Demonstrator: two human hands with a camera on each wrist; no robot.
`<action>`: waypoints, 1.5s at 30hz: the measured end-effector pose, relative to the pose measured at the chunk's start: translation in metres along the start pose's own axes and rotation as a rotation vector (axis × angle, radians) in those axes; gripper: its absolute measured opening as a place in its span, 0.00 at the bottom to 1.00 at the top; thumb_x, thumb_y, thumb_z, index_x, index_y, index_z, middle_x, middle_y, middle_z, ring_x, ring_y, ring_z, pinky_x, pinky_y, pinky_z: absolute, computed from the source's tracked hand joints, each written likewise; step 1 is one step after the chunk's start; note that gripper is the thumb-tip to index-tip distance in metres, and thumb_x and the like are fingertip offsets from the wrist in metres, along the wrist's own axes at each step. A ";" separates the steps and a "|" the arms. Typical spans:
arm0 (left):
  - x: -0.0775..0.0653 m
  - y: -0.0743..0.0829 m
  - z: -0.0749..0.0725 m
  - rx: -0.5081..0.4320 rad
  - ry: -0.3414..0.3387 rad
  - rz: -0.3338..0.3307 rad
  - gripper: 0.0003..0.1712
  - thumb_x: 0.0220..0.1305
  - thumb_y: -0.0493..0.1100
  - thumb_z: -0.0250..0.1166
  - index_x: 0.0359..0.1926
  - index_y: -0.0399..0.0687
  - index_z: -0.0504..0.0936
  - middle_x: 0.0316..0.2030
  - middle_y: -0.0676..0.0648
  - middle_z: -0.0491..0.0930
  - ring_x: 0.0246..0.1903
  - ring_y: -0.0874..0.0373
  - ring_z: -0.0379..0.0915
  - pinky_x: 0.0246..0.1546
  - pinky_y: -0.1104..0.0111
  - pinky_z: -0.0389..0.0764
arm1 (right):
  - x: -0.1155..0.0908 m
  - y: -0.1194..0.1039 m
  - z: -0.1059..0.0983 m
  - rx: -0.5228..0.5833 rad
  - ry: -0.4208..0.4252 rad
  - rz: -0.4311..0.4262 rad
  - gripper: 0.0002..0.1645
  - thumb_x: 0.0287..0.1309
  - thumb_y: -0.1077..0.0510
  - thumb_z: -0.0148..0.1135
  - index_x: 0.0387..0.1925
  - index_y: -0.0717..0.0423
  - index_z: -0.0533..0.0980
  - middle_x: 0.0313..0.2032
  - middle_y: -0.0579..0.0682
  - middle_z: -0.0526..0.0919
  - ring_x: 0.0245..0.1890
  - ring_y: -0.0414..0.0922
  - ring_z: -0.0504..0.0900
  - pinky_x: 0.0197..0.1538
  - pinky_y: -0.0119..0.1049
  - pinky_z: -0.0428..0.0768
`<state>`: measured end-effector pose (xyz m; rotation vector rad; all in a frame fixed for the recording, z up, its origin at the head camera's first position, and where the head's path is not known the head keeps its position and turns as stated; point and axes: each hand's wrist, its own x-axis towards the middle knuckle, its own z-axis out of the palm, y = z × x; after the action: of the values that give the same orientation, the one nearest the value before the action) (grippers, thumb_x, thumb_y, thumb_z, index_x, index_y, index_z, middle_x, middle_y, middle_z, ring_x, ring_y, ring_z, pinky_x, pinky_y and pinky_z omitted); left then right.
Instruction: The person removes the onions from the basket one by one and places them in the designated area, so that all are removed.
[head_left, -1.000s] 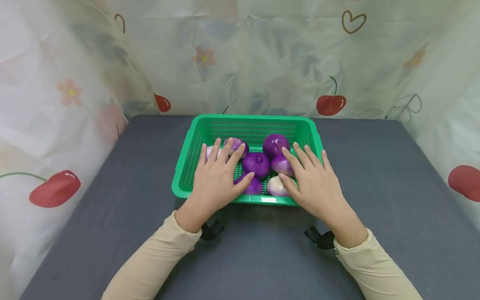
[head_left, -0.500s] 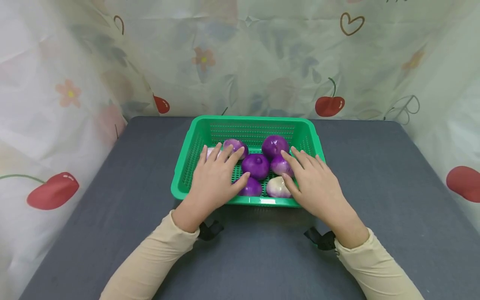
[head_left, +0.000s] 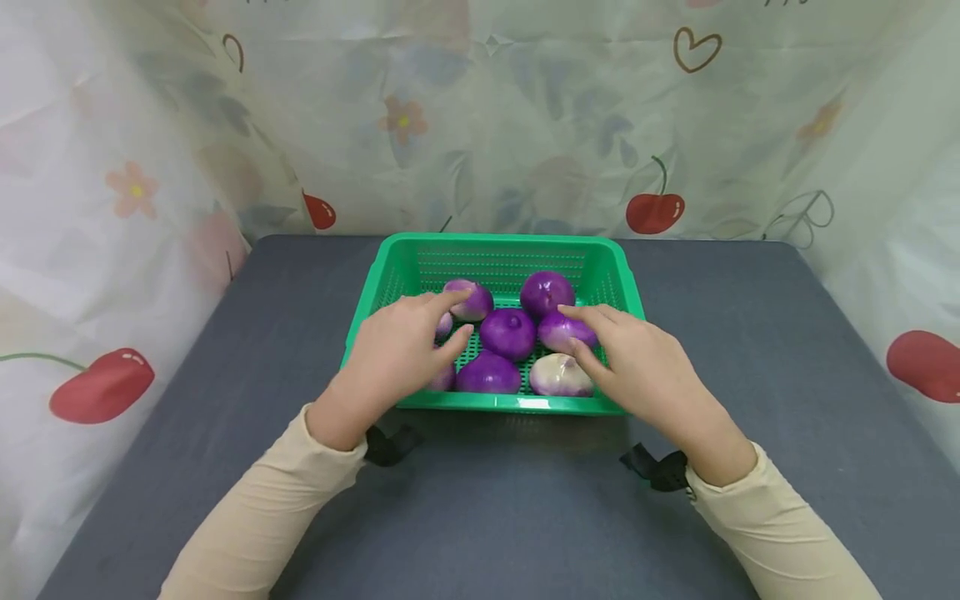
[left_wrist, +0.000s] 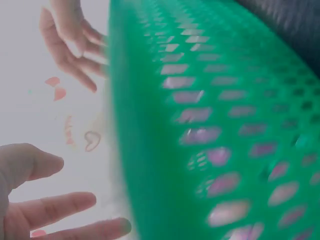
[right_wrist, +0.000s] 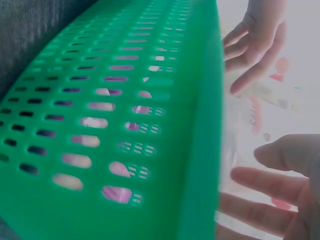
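Several purple onions lie in a green plastic basket (head_left: 517, 403), among them a round dark one (head_left: 508, 333) in the middle. A paler, whitish onion (head_left: 561, 375) is at the basket's front right. Over the left side hovers my left hand (head_left: 393, 350), thumb and forefinger apart, partly hiding two onions beneath. My right hand (head_left: 645, 367) is above the right side, its fingertips close to a purple-and-white onion (head_left: 567, 332). In the left wrist view, the left fingers (left_wrist: 55, 202) spread above the rim with nothing in them. The right fingers (right_wrist: 265, 185) look likewise in the right wrist view.
The basket stands on a dark grey table (head_left: 510, 500). A pale curtain (head_left: 510, 108) printed with flowers and cherries surrounds the table at the back and both sides. Black straps (head_left: 660, 468) hang at the wrists.
My left hand has shifted left and turned more edge-on, uncovering onions at the front left. The right hand has turned slightly, its fingers bending more. The onions look unmoved.
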<state>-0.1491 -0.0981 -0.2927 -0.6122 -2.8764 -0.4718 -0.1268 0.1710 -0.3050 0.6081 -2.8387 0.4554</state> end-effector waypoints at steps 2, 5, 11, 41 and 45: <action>0.001 -0.005 -0.011 -0.047 -0.038 -0.041 0.26 0.67 0.56 0.57 0.64 0.61 0.73 0.51 0.51 0.81 0.41 0.55 0.77 0.30 0.60 0.79 | 0.000 0.001 -0.005 0.037 0.000 0.017 0.25 0.66 0.48 0.57 0.63 0.45 0.72 0.58 0.48 0.78 0.54 0.48 0.79 0.41 0.49 0.81; 0.003 -0.015 -0.027 -0.126 -0.073 -0.093 0.26 0.68 0.57 0.55 0.65 0.65 0.72 0.58 0.53 0.78 0.47 0.54 0.77 0.35 0.58 0.78 | -0.001 0.003 -0.013 0.125 0.008 0.035 0.24 0.68 0.49 0.55 0.64 0.44 0.71 0.59 0.47 0.78 0.50 0.47 0.80 0.40 0.46 0.80; 0.003 -0.044 -0.049 -0.373 -0.058 -0.135 0.25 0.71 0.56 0.55 0.66 0.63 0.70 0.61 0.52 0.75 0.61 0.52 0.70 0.56 0.51 0.73 | 0.001 0.012 -0.024 0.427 0.059 0.034 0.24 0.70 0.49 0.53 0.65 0.43 0.69 0.59 0.47 0.77 0.60 0.48 0.75 0.60 0.53 0.72; -0.008 -0.144 0.007 -1.064 -0.154 -0.377 0.39 0.68 0.48 0.61 0.75 0.55 0.53 0.74 0.46 0.53 0.68 0.50 0.58 0.67 0.53 0.64 | 0.017 0.033 0.031 0.929 -0.144 0.090 0.22 0.70 0.54 0.53 0.62 0.54 0.68 0.63 0.56 0.72 0.62 0.55 0.73 0.56 0.32 0.77; -0.006 -0.149 0.016 -1.099 -0.186 -0.399 0.40 0.67 0.47 0.62 0.75 0.55 0.54 0.74 0.45 0.53 0.67 0.51 0.59 0.66 0.48 0.63 | 0.020 0.034 0.032 0.902 -0.214 0.131 0.23 0.69 0.50 0.55 0.62 0.51 0.69 0.63 0.53 0.72 0.61 0.53 0.74 0.59 0.43 0.76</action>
<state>-0.2077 -0.2240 -0.3494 -0.1578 -2.6608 -2.1868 -0.1633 0.1824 -0.3382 0.6178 -2.7490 1.8260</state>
